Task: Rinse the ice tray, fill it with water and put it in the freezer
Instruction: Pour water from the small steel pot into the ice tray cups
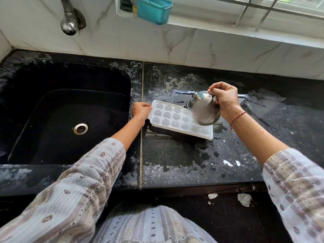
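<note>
A white ice tray [168, 118] with heart-shaped and flower-shaped cells lies on the wet black counter, just right of the sink. My left hand [140, 110] grips the tray's left end. My right hand [225, 99] holds a small steel kettle [203, 109] by its handle, tilted to the left over the tray's right half, its spout toward the cells. The kettle hides part of the tray's far right cells.
The black sink [70, 109] with its metal drain [80, 128] lies to the left, under a steel tap [69, 23] on the tiled wall. A teal plastic tub [154, 9] stands on the window ledge. The black counter [175, 158] is wet in patches, its front edge near me.
</note>
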`<state>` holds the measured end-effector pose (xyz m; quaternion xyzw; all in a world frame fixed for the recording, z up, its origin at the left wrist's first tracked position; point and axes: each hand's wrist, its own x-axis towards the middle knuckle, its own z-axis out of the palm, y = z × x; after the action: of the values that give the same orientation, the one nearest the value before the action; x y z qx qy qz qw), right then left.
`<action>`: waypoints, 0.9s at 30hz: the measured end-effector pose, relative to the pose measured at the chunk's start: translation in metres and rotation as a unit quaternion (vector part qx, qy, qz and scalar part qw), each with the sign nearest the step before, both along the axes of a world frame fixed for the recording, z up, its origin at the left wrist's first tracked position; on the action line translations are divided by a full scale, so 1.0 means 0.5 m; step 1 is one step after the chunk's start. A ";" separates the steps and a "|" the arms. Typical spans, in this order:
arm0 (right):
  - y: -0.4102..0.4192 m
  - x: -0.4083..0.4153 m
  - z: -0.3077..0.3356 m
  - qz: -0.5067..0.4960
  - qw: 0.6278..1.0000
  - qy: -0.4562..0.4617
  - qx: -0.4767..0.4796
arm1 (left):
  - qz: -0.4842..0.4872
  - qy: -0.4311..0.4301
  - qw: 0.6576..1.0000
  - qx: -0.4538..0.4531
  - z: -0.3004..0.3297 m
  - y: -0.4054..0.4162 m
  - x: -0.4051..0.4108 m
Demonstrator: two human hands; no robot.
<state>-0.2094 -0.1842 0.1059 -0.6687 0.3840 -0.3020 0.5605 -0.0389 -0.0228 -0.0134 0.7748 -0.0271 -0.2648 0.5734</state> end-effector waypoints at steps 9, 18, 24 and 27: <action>-0.001 0.002 0.003 0.005 1.000 0.011 -0.018 | 0.000 -0.002 1.000 0.011 0.000 0.000 -0.001; -0.005 0.000 0.005 0.012 1.000 0.016 -0.025 | 0.002 -0.003 1.000 0.010 0.005 0.002 -0.001; -0.007 0.000 0.007 0.013 0.999 0.014 -0.027 | 0.008 -0.005 1.000 0.008 0.005 0.001 -0.005; -0.006 0.000 0.009 0.016 0.999 0.015 -0.029 | 0.007 -0.006 1.000 0.010 0.007 0.002 -0.004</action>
<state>-0.2093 -0.1871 0.1104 -0.6948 0.3727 -0.2944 0.5401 -0.0411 -0.0220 -0.0101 0.7820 -0.0222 -0.2562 0.5678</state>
